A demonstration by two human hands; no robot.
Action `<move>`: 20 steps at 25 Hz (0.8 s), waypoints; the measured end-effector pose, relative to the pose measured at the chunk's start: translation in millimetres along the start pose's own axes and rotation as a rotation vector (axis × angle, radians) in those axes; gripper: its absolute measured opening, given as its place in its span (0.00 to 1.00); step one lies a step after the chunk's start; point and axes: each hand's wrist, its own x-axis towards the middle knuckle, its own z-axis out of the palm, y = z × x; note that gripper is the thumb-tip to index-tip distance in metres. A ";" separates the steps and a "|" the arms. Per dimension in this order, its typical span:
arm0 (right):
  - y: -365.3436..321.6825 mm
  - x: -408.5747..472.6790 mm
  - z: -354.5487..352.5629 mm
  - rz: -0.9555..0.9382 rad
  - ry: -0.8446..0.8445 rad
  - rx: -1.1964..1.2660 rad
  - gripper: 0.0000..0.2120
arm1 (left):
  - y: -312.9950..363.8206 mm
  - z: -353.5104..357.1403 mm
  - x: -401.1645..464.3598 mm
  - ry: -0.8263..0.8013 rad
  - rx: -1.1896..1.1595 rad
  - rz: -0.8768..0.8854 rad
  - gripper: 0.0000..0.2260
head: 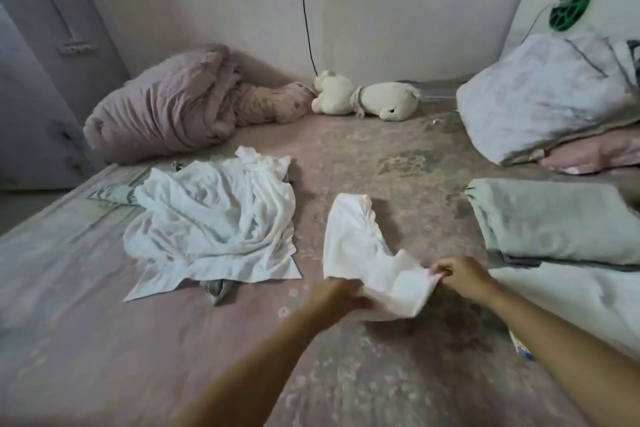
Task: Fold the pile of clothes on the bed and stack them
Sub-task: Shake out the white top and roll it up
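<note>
A small white garment (356,246) lies partly flat on the pink bed (104,340), its near end lifted. My left hand (334,298) grips that end from the left, and my right hand (460,274) pinches its right corner. To the left sits a crumpled pile of white clothes (214,222) with a grey piece (218,289) sticking out beneath its near edge. A folded pale green cloth (550,222) rests at the right.
A rolled mauve blanket (166,104) and a cream stuffed toy (363,99) lie along the far wall. A pale pillow (550,97) is at the back right. A black cable (306,10) hangs down the wall. White bedding (568,302) lies under the green cloth.
</note>
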 end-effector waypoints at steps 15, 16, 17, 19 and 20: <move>-6.8 -30.5 69.0 0.830 0.454 0.916 0.16 | -8.7 136.4 -67.2 -0.068 0.559 0.131 0.30; -4.0 -17.7 69.6 0.818 0.409 0.922 0.20 | -9.8 141.0 -65.4 -0.110 0.472 0.126 0.32; 0.4 -7.0 71.0 0.790 0.364 0.875 0.22 | -12.0 143.8 -65.5 -0.142 0.421 0.130 0.34; 0.6 -0.5 67.6 0.783 0.346 0.686 0.26 | -16.4 145.5 -67.7 -0.185 0.414 0.153 0.33; 0.3 -0.3 66.7 0.803 0.373 0.560 0.28 | -17.6 144.7 -68.9 -0.198 0.429 0.160 0.33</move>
